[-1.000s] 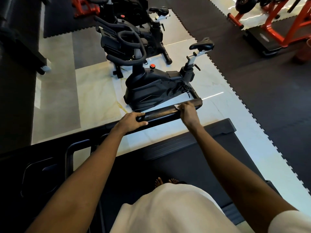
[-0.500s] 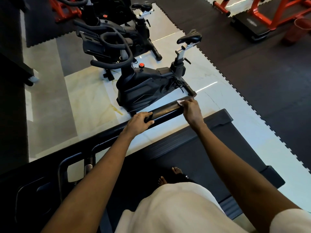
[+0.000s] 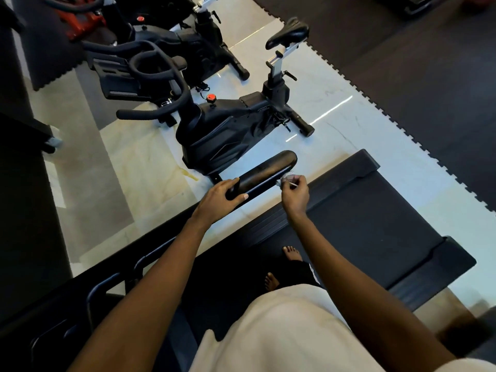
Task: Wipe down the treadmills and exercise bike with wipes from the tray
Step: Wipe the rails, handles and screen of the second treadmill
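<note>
Marble floor (image 3: 335,84) beyond handrail (image 3: 265,170); exercise bike (image 3: 228,135) just behind it. Left hand (image 3: 217,197) curled round handrail; right hand (image 3: 295,194) pinches wipe (image 3: 282,181) at handrail's edge.

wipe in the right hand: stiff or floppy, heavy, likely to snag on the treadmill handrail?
Probably floppy: the wipe sits crumpled, pinched in the right hand, keeping no shape of its own. Likely very light, since a pinch alone carries it. On the glossy handrail it should slide rather than snag, though it may bunch up more.
</note>
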`<action>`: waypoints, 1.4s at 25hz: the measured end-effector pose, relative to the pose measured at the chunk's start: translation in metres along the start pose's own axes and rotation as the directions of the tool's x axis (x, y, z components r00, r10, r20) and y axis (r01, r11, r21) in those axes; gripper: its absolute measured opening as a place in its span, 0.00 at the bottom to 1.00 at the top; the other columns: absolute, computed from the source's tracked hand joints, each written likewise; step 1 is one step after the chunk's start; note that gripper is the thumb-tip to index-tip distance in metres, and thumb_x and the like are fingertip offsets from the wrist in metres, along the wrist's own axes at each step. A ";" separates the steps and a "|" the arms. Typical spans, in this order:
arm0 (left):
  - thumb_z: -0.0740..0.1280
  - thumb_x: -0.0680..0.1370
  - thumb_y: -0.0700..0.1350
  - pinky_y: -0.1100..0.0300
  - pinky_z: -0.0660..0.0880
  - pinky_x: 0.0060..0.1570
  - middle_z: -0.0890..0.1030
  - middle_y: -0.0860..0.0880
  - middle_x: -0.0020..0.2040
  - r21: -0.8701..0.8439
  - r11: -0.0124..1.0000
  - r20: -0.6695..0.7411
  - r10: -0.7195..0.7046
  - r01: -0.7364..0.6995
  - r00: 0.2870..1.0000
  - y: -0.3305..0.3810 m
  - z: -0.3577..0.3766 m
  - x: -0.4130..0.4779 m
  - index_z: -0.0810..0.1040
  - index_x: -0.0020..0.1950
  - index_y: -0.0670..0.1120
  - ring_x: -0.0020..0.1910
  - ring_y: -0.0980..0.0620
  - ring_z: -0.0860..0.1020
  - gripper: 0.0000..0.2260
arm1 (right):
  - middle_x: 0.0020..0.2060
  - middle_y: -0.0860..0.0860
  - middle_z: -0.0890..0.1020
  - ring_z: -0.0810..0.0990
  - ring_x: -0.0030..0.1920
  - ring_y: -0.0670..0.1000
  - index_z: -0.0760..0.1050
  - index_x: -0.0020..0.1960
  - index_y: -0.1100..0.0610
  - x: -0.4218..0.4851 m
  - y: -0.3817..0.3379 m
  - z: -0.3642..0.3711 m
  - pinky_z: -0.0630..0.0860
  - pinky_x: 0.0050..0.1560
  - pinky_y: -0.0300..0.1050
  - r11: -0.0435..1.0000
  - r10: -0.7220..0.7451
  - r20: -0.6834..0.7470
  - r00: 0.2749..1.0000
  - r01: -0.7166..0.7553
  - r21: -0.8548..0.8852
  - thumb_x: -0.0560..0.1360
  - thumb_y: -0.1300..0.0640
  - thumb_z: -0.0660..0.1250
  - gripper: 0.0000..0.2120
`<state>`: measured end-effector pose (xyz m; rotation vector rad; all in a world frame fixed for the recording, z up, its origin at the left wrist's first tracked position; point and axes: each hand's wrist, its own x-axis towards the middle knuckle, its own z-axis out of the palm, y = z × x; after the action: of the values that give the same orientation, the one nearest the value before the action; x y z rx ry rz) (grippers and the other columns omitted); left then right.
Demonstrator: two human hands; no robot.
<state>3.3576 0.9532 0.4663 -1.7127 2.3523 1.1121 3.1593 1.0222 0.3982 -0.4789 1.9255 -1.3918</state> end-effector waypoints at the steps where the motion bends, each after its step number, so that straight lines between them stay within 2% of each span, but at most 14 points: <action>1: 0.68 0.78 0.62 0.54 0.66 0.70 0.72 0.52 0.74 -0.003 1.000 0.000 0.002 -0.002 1.000 0.004 0.002 0.002 0.68 0.78 0.53 0.72 0.52 0.69 0.31 | 0.47 0.53 0.79 0.81 0.50 0.54 0.73 0.51 0.57 0.006 0.005 0.004 0.79 0.50 0.42 0.980 0.149 0.009 0.989 -0.148 0.135 0.80 0.61 0.67 0.03; 3: 0.68 0.78 0.63 0.53 0.66 0.71 0.71 0.52 0.75 -0.006 1.000 0.012 0.003 -0.003 1.000 0.009 0.005 0.008 0.67 0.78 0.53 0.73 0.52 0.68 0.31 | 0.45 0.54 0.78 0.79 0.49 0.53 0.73 0.50 0.58 0.017 0.006 0.007 0.80 0.50 0.41 0.865 0.337 0.078 0.938 -0.341 0.367 0.79 0.65 0.66 0.04; 5: 0.68 0.77 0.64 0.52 0.66 0.73 0.71 0.51 0.75 -0.012 1.000 0.016 0.002 -0.002 1.000 0.009 0.006 0.013 0.67 0.78 0.52 0.74 0.52 0.67 0.32 | 0.47 0.56 0.78 0.79 0.50 0.54 0.75 0.52 0.59 0.027 0.007 0.006 0.81 0.52 0.43 0.781 0.425 0.087 0.901 -0.414 0.467 0.78 0.67 0.67 0.06; 9: 0.67 0.77 0.65 0.50 0.65 0.74 0.70 0.51 0.75 -0.023 0.999 -0.004 -0.028 0.028 1.000 0.012 0.017 0.018 0.67 0.78 0.51 0.75 0.52 0.66 0.33 | 0.48 0.55 0.80 0.80 0.50 0.53 0.76 0.52 0.58 0.022 -0.005 0.000 0.81 0.57 0.47 0.829 0.361 0.052 0.931 -0.346 0.438 0.78 0.64 0.68 0.05; 13: 0.67 0.77 0.65 0.47 0.68 0.72 0.73 0.48 0.73 -0.006 0.999 -0.093 -0.045 0.044 0.995 0.020 0.030 0.021 0.70 0.76 0.48 0.72 0.48 0.70 0.32 | 0.52 0.52 0.81 0.81 0.51 0.47 0.78 0.56 0.57 0.018 -0.019 -0.020 0.79 0.51 0.39 0.989 0.025 -0.004 1.000 -0.025 0.149 0.80 0.57 0.68 0.07; 15: 0.67 0.76 0.66 0.46 0.68 0.72 0.74 0.48 0.72 0.012 0.998 -0.119 -0.068 0.070 0.991 0.026 0.032 0.025 0.71 0.75 0.49 0.72 0.47 0.71 0.33 | 0.54 0.51 0.79 0.80 0.51 0.46 0.79 0.61 0.56 0.025 -0.025 -0.032 0.79 0.50 0.36 0.981 -0.173 0.114 0.978 0.181 -0.063 0.81 0.56 0.67 0.10; 17: 0.67 0.75 0.68 0.44 0.68 0.71 0.74 0.48 0.72 0.016 0.997 -0.127 -0.077 0.080 0.989 0.026 0.033 0.030 0.71 0.75 0.51 0.70 0.47 0.72 0.33 | 0.54 0.52 0.77 0.77 0.50 0.47 0.80 0.64 0.57 0.038 -0.036 -0.040 0.78 0.51 0.39 0.887 -0.264 0.301 0.916 0.354 -0.298 0.81 0.57 0.66 0.13; 19: 0.66 0.74 0.70 0.43 0.69 0.70 0.75 0.49 0.71 0.023 0.996 -0.153 -0.078 0.082 0.985 0.025 0.037 0.031 0.72 0.74 0.53 0.69 0.47 0.73 0.33 | 0.54 0.55 0.77 0.75 0.51 0.49 0.80 0.64 0.60 0.054 -0.052 -0.043 0.76 0.52 0.42 0.766 -0.268 0.429 0.863 0.461 -0.448 0.81 0.59 0.66 0.13; 23: 0.66 0.74 0.71 0.46 0.68 0.71 0.75 0.50 0.72 0.028 0.996 -0.205 -0.079 0.086 0.976 0.022 0.042 0.031 0.72 0.74 0.54 0.70 0.49 0.72 0.34 | 0.54 0.59 0.77 0.72 0.55 0.54 0.82 0.55 0.62 0.075 -0.075 -0.026 0.70 0.51 0.42 0.566 -0.250 0.558 0.791 0.587 -0.579 0.79 0.61 0.67 0.09; 27: 0.68 0.72 0.70 0.47 0.68 0.70 0.75 0.49 0.71 -0.009 0.998 -0.192 -0.056 0.055 0.980 0.016 0.042 0.037 0.73 0.73 0.53 0.70 0.48 0.72 0.34 | 0.53 0.58 0.79 0.74 0.55 0.57 0.82 0.56 0.59 0.066 -0.077 -0.001 0.74 0.55 0.50 0.355 -0.147 0.784 0.603 0.772 -0.527 0.74 0.62 0.72 0.10; 28: 0.67 0.72 0.70 0.48 0.67 0.71 0.75 0.49 0.71 -0.023 0.999 -0.163 -0.048 0.045 0.986 0.014 0.040 0.038 0.73 0.74 0.53 0.69 0.48 0.72 0.35 | 0.53 0.58 0.79 0.75 0.55 0.57 0.82 0.57 0.59 0.070 -0.081 -0.002 0.73 0.53 0.47 0.347 -0.125 0.785 0.606 0.768 -0.538 0.74 0.62 0.72 0.12; 30: 0.65 0.71 0.71 0.48 0.65 0.72 0.74 0.49 0.71 -0.047 0.999 -0.122 -0.030 0.024 0.992 0.012 0.036 0.040 0.72 0.74 0.52 0.70 0.48 0.71 0.37 | 0.53 0.57 0.78 0.74 0.54 0.56 0.82 0.58 0.58 0.084 -0.092 -0.011 0.70 0.49 0.43 0.355 -0.113 0.723 0.682 0.707 -0.611 0.76 0.63 0.70 0.11; 32: 0.62 0.70 0.72 0.47 0.65 0.72 0.75 0.47 0.71 -0.064 0.998 -0.116 -0.003 -0.005 0.993 0.009 0.033 0.041 0.72 0.74 0.50 0.70 0.46 0.72 0.39 | 0.55 0.59 0.76 0.73 0.57 0.58 0.81 0.60 0.60 0.088 -0.099 -0.017 0.74 0.49 0.48 0.349 -0.072 0.675 0.735 0.652 -0.673 0.75 0.66 0.68 0.15; 35: 0.60 0.71 0.71 0.48 0.63 0.73 0.74 0.47 0.72 -0.057 0.998 -0.087 0.016 -0.021 0.996 0.003 0.035 0.041 0.72 0.75 0.48 0.71 0.46 0.71 0.40 | 0.66 0.60 0.73 0.70 0.65 0.61 0.73 0.70 0.61 0.065 -0.099 -0.011 0.77 0.59 0.56 0.331 0.050 0.734 0.678 0.682 -0.653 0.74 0.69 0.65 0.25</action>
<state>3.3262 0.9392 0.4250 -1.7966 2.4142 1.1432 3.0968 0.9516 0.4711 -1.7722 1.8102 -0.0279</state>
